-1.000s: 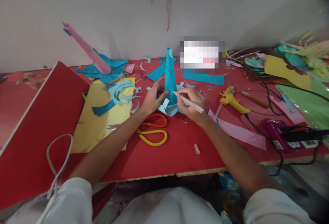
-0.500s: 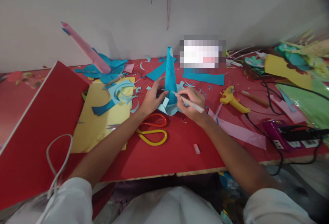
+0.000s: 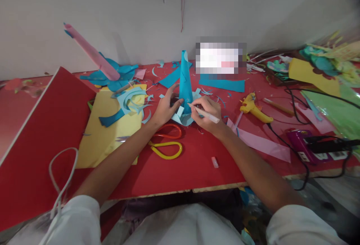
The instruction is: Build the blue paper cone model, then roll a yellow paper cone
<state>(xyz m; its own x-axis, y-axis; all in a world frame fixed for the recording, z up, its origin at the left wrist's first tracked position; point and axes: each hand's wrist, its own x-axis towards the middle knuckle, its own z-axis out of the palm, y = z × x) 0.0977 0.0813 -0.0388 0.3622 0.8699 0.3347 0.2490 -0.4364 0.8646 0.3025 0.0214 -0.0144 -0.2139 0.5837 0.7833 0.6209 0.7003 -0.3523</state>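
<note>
A blue paper cone (image 3: 185, 78) stands upright on a pale blue base (image 3: 186, 120) with cut tabs around it. My left hand (image 3: 165, 109) grips the cone low on its left side, thumb pressed against the front; some of its fingers are hidden behind. In my right hand (image 3: 206, 106) is a white pen (image 3: 209, 116), its tip at the cone's lower front. Small white marks show on the cone just above that tip. Scissors with orange and yellow handles (image 3: 168, 151) lie below my left hand, their blades partly behind my forearm.
A pink paper tube (image 3: 92, 52) leans over blue petals on the left. Yellow sheets (image 3: 98, 136) carry blue scraps. To the right lie a yellow glue gun (image 3: 254, 109) with its cord, pink strips (image 3: 261, 144) and a purple box (image 3: 300, 145). A red board (image 3: 47, 136) slants at left.
My right hand has shifted slightly left and down with the pen. White marks on the cone's lower front now show more clearly. The left hand keeps its place on the cone.
</note>
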